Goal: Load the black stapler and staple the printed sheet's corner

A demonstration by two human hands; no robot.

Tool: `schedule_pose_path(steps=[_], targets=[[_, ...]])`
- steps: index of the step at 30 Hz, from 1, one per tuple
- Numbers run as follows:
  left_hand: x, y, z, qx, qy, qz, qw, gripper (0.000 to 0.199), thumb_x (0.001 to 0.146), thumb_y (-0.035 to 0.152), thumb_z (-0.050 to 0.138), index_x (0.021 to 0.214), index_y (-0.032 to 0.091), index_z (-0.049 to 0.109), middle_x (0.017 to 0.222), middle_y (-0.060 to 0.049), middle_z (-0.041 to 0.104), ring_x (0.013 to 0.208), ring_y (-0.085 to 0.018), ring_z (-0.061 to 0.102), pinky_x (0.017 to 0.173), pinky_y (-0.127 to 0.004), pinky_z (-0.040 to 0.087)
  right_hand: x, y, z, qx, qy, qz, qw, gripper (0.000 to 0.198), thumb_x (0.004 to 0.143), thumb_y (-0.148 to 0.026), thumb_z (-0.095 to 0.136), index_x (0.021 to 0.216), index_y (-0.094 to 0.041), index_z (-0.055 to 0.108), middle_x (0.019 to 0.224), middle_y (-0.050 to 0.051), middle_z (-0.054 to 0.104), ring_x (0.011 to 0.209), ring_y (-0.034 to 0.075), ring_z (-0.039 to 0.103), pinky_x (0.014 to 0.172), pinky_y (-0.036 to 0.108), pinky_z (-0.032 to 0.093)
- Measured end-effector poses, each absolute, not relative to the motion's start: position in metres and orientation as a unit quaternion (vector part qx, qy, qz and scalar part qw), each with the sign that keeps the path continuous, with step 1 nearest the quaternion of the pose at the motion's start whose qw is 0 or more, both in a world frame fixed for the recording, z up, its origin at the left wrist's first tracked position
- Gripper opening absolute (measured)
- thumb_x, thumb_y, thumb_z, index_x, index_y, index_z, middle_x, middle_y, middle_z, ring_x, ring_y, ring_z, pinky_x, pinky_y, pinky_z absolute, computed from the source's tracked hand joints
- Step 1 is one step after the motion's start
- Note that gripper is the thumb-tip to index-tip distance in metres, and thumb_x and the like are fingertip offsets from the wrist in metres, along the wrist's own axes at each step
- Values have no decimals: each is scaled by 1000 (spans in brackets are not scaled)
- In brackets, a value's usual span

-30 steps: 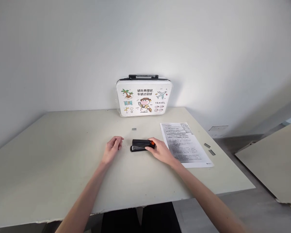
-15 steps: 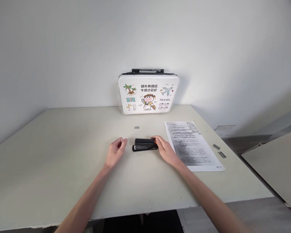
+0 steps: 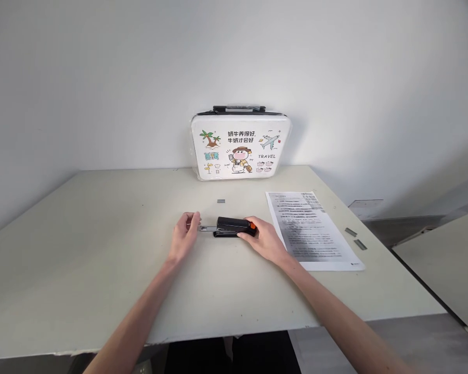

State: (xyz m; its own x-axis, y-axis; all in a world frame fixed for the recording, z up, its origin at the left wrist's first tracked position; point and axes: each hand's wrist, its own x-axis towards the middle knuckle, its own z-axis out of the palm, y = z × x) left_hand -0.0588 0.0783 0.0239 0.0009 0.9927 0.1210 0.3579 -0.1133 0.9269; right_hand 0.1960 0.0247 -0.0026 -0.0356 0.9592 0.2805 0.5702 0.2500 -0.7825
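Observation:
A black stapler (image 3: pixel 234 224) with an orange button at its rear lies on the table, its front pointing left. From that front a metal staple tray (image 3: pixel 208 228) sticks out. My right hand (image 3: pixel 267 239) is wrapped round the stapler's rear, thumb low on the near side and fingers over the top. My left hand (image 3: pixel 184 234) is at the outer tip of the tray with its fingers curled in. What those left fingers hold is too small to tell. Beyond the stapler lies a short grey strip of staples (image 3: pixel 221 201).
A white case (image 3: pixel 239 148) with cartoon prints stands upright at the back against the wall. Printed paper (image 3: pixel 314 234) lies right of my right hand. Two more staple strips, one (image 3: pixel 350 232) behind the other (image 3: pixel 360 244), lie near the table's right edge.
The staple tray now projects left out of the stapler; before it was inside. My right thumb has come down onto the near side. My left hand has shifted slightly, now by the tray tip.

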Motion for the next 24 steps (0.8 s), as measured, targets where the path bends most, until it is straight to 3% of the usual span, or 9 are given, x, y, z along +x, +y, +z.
schedule_pose_path(steps=[2, 5, 8, 10, 13, 18, 21, 24], targets=[[-56, 79, 23, 572, 527, 465, 423, 44, 97, 63, 59, 100, 20, 67, 109, -8, 72, 97, -23, 68, 92, -35, 51, 195, 23, -3, -561, -681, 206, 424, 20, 93, -36, 71, 109, -25, 64, 103, 5, 75, 92, 24, 70, 84, 39, 57], [-52, 80, 23, 444, 436, 509, 595, 46, 100, 61, 57, 108, 17, 68, 128, -15, 70, 116, -28, 69, 109, -41, 50, 193, 18, -2, -527, -691, 127, 479, 11, 95, -27, 67, 106, -26, 63, 109, 5, 74, 96, 23, 70, 83, 39, 59], [-50, 79, 25, 291, 349, 472, 756, 52, 107, 55, 45, 125, 11, 66, 133, -20, 69, 126, -30, 67, 115, -43, 50, 190, 15, 0, -454, -716, 21, 530, 21, 95, -11, 58, 107, -27, 64, 116, 7, 73, 112, 24, 69, 89, 42, 61], [-50, 77, 27, 225, 333, 446, 800, 57, 109, 50, 39, 141, 7, 57, 136, -22, 68, 130, -29, 66, 114, -42, 52, 188, 13, 1, -413, -737, -34, 535, 30, 94, -3, 53, 105, -28, 67, 117, 7, 74, 117, 24, 68, 92, 44, 61], [-50, 74, 29, 193, 327, 430, 819, 60, 111, 44, 34, 151, 1, 47, 138, -25, 66, 130, -29, 67, 109, -41, 55, 185, 11, 2, -409, -757, -66, 506, 32, 98, -4, 52, 99, -29, 71, 116, 5, 76, 116, 23, 70, 95, 46, 60], [-49, 75, 28, 206, 318, 415, 827, 50, 111, 36, 36, 134, -1, 60, 129, -27, 68, 121, -30, 70, 104, -38, 57, 187, 8, 2, -448, -747, -48, 488, 32, 99, -8, 53, 94, -31, 75, 116, 4, 77, 118, 25, 70, 100, 50, 56], [-47, 75, 25, 266, 365, 429, 782, 35, 106, 35, 46, 115, 8, 68, 116, -21, 71, 105, -25, 73, 95, -36, 58, 189, 9, 2, -463, -718, -44, 517, 33, 94, -4, 53, 98, -30, 73, 116, 6, 75, 117, 26, 68, 97, 50, 56], [-43, 72, 23, 354, 425, 464, 692, 25, 98, 36, 61, 108, 14, 69, 86, -5, 63, 75, -16, 62, 76, -29, 54, 190, 9, 2, -489, -685, -31, 539, 32, 90, -4, 54, 104, -29, 69, 118, 7, 73, 114, 26, 67, 92, 48, 58]])
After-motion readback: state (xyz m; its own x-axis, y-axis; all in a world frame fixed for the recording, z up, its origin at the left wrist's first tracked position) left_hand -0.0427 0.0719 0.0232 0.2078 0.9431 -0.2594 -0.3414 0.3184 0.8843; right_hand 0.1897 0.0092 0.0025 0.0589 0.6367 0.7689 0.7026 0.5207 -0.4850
